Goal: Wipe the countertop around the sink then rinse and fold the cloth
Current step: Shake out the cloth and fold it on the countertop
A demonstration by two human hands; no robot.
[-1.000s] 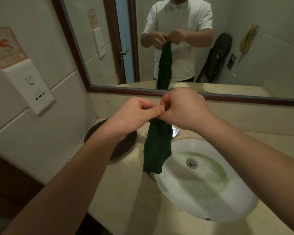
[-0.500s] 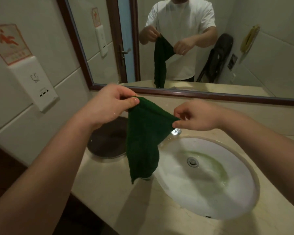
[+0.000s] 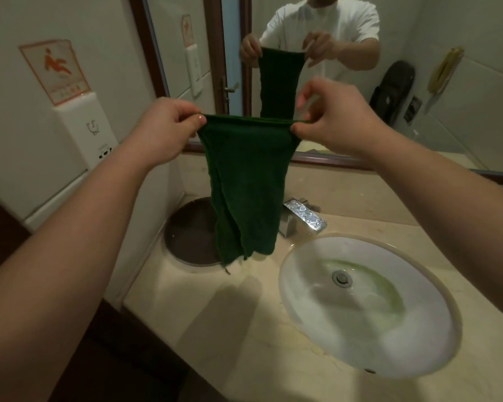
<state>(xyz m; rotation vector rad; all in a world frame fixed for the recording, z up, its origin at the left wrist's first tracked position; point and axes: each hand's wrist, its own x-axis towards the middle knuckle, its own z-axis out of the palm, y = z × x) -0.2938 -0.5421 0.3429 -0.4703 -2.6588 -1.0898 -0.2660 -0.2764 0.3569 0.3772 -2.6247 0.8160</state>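
A dark green cloth (image 3: 247, 184) hangs in the air above the beige countertop (image 3: 244, 320), left of the white oval sink (image 3: 369, 311). My left hand (image 3: 166, 129) pinches its upper left corner and my right hand (image 3: 334, 117) pinches its upper right corner, so the top edge is stretched level between them. The cloth's lower end dangles just over the counter, beside the chrome faucet (image 3: 304, 217). The sink bowl holds a greenish film around the drain (image 3: 342, 278).
A dark round lid (image 3: 186, 236) is set in the counter at the back left. A white wall unit (image 3: 84, 132) with a warning sign above it is on the left wall. The mirror (image 3: 418, 68) runs along the back, showing a person's reflection.
My hands have moved apart and risen, spreading the cloth from a bunched strip into a flat hanging sheet with its top edge pulled straight.
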